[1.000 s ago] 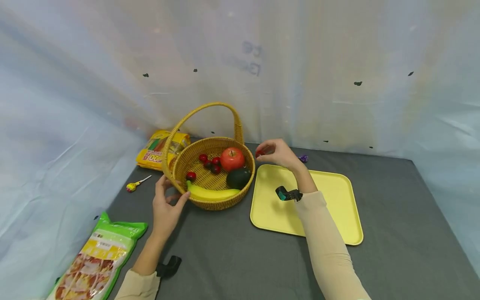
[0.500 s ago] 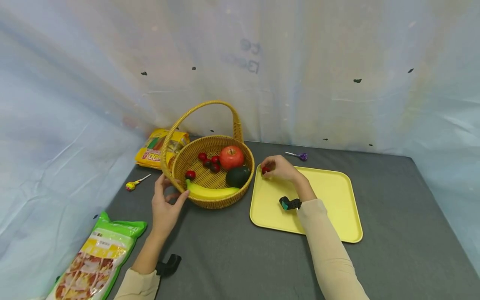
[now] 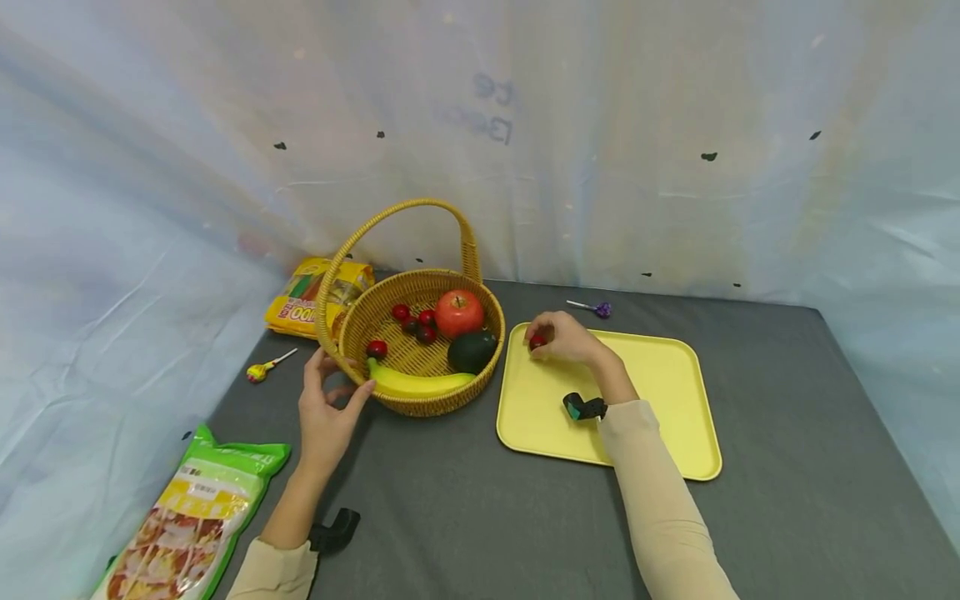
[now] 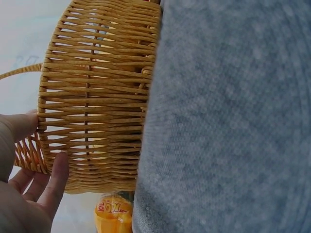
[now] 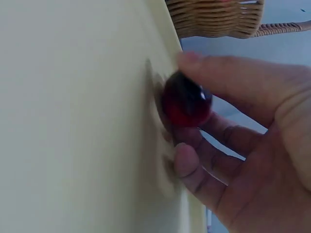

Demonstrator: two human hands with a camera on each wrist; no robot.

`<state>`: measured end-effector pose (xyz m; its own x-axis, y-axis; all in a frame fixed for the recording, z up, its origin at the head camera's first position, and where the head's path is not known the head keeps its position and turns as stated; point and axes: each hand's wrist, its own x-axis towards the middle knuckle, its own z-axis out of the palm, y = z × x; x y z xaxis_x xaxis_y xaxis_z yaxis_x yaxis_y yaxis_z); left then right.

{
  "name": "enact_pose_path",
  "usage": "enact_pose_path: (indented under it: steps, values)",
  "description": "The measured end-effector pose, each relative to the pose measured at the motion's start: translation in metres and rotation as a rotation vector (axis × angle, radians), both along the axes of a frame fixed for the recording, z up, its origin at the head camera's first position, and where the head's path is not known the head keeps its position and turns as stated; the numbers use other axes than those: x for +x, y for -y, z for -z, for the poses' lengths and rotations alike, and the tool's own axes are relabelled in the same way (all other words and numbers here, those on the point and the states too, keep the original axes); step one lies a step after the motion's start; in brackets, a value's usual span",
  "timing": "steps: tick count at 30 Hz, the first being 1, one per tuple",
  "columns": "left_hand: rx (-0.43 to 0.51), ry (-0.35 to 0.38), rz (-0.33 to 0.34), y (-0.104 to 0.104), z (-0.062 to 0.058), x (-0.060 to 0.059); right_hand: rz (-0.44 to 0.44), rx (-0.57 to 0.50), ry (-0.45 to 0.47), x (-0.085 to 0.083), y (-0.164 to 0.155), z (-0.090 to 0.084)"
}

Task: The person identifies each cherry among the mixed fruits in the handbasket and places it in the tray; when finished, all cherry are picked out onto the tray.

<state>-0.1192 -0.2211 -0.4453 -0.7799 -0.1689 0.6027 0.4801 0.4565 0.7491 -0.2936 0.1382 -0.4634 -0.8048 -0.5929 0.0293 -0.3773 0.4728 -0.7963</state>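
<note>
Right hand (image 3: 564, 340) pinching one round cherry (image 3: 537, 342), no long axis, against yellow tray (image 3: 667, 392); left hand (image 3: 324, 410) open, fingers on wicker basket (image 3: 442, 398); five cherries inside.

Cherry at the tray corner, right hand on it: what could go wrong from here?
1. The cherry is round and sits close to the tray rim nearest the basket; once the right hand lets go, it may roll across the flat tray.
2. The fingertips pinch it against the tray; pressing harder might squash it.
3. The left hand only rests on the basket's side, so a bump could shift it.
</note>
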Motion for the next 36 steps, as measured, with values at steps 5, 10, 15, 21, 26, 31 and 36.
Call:
enact_pose_path:
  steps: [5,10,15,21,26,31,36]
  values:
    - [0.012,0.009,0.002,0.009,0.016,-0.008,-0.006,0.043,0.023,0.000,-0.005,-0.025]
    - [0.014,0.004,0.008,0.010,0.017,-0.006,-0.023,-0.041,-0.091,-0.004,0.016,-0.069]
    - [-0.010,0.004,0.002,-0.001,-0.004,0.002,-0.171,-0.151,-0.124,-0.006,0.080,-0.106]
    - [-0.007,0.012,0.010,-0.002,-0.009,0.003,-0.364,-0.090,0.031,-0.007,0.165,-0.099]
    - [-0.012,0.013,-0.002,-0.003,-0.007,0.003,-0.378,-0.002,0.156,-0.004,0.205,-0.074]
    - [-0.014,-0.007,0.022,-0.004,-0.003,0.003,-0.359,0.097,0.197,0.000,0.220,-0.060]
    - [0.003,-0.016,0.036,-0.004,-0.003,0.003,-0.375,0.157,0.206,0.001,0.223,-0.056]
